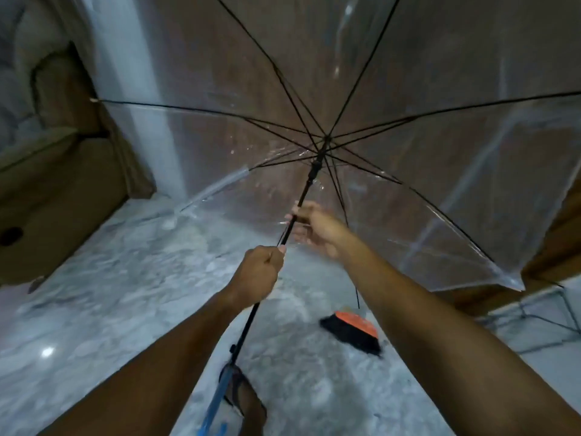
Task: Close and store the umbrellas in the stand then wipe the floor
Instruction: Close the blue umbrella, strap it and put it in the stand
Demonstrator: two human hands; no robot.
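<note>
the clear umbrella (pixel 408 184) is fully open in front of me, canopy spread wide and tilted away, black ribs fanning out from the hub, its lower edge close above the floor (pixel 125 278). my left hand (pixel 257 275) is a closed fist round the black shaft (pixel 303 196), low on it. my right hand (pixel 314 228) sits just above on the same shaft, fingers curled round it below the runner. the blue handle (pixel 217 401) hangs down by my foot (pixel 251 407).

the floor is pale grey marbled stone with a wet-looking sheen. an orange-backed brush (pixel 352 332) with black bristles lies on it, under my right forearm. to the left stands a big cardboard box (pixel 56 196), with a white pillar (pixel 141 89) beside it. at the far right a thin wire frame (pixel 550 313) rests on the floor, possibly another umbrella, though it is too blurred to be sure.
</note>
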